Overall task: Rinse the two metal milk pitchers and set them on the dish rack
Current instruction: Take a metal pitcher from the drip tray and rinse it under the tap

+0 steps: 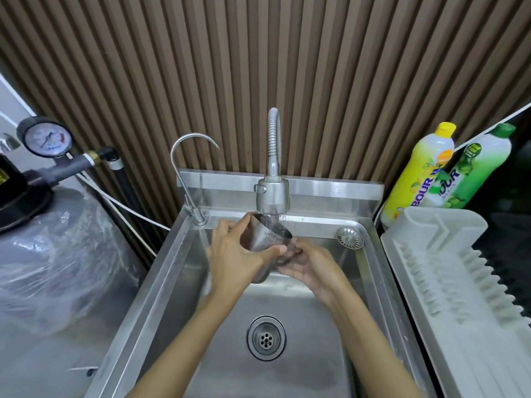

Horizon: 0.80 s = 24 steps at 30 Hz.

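A metal milk pitcher (268, 235) is tilted under the flexible tap's spray head (272, 196), and water runs into its mouth. My left hand (235, 254) wraps around the pitcher's body from the left. My right hand (309, 265) holds it from the right, fingers at the handle and lower side. Both hands are over the back part of the steel sink (172, 268). The white dish rack (448, 271) lies to the right of the sink with nothing on it. Only one pitcher is in view.
A thin gooseneck tap (189, 156) stands at the sink's back left corner. The drain (265, 338) is in the basin's middle, an overflow strainer (349, 238) at the back right. Two detergent bottles (422, 173) stand behind the rack. A plastic-wrapped tank with a pressure gauge (47, 139) is on the left.
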Available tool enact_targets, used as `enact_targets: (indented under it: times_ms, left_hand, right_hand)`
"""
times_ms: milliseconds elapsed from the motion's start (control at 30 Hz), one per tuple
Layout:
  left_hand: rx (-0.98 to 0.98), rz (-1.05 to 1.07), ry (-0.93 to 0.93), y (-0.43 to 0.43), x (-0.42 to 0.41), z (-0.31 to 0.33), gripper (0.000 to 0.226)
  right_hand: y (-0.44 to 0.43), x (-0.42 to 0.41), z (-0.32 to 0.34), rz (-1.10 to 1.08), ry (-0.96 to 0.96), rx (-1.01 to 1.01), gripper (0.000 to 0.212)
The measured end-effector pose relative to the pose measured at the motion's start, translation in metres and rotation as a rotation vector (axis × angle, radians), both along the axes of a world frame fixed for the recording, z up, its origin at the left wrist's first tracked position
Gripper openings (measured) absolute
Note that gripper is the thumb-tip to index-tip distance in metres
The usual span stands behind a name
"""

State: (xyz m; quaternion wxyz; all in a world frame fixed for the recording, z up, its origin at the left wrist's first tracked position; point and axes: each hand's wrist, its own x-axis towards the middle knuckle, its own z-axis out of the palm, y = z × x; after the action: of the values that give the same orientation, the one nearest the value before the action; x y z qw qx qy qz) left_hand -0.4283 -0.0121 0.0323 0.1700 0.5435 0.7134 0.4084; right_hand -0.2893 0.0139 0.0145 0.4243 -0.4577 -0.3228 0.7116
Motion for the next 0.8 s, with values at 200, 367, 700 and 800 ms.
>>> enact_targets:
  times_ms: [200, 367, 700, 800]
  left_hand:
    - [-0.126, -0.141, -0.485, -0.001, 0.015, -0.013, 0.037]
    - [0.033, -0.226, -0.516, 0.007, 0.004, -0.014, 0.068]
    - [-0.173, -0.064, -0.470, -0.009, 0.024, -0.024, 0.062]
    - [-0.163, -0.123, -0.628, 0.000, 0.027, -0.034, 0.052]
  right_hand:
    - [0.004, 0.019, 0.021, -0.203, -0.765, 0.382, 0.020]
    - [-0.006, -0.007, 0.006, -0.252, -0.313, 0.301, 0.027]
    - [-0.004, 0.029, 0.017, -0.141, -0.591, 0.228, 0.021]
    - [0.001, 0.017, 0.019, -0.240, -0.714, 0.422, 0.027]
